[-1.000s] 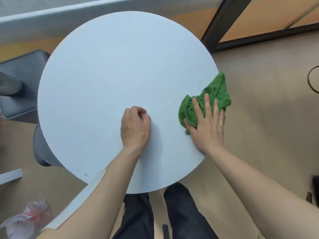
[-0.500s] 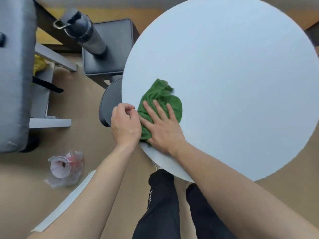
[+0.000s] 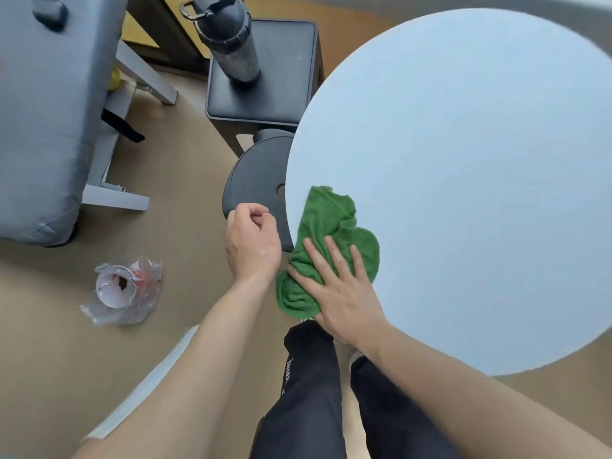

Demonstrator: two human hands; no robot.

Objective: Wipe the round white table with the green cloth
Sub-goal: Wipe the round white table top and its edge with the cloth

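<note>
A smooth, matt white surface is shown by the worktop. The green cloth is seen to be looped, rough terry. Left of the worktop, crinkled clear plastic and a dark, slightly glossy bottle are seen.

The green cloth now lies at the left rim of the round white bench, with its near part drooping over the edge; a second ago it sat at the right rim, half a second ago a little further in from the left edge. The right hand presses flat on it, having crossed the top with it. The left hand, a second ago a loose fist resting on the bench, now hangs off the edge beside the cloth, over the floor, fingers curled. The view has swung left, bringing a dark bottle on a black stool and a crumpled plastic bag into sight.
</note>
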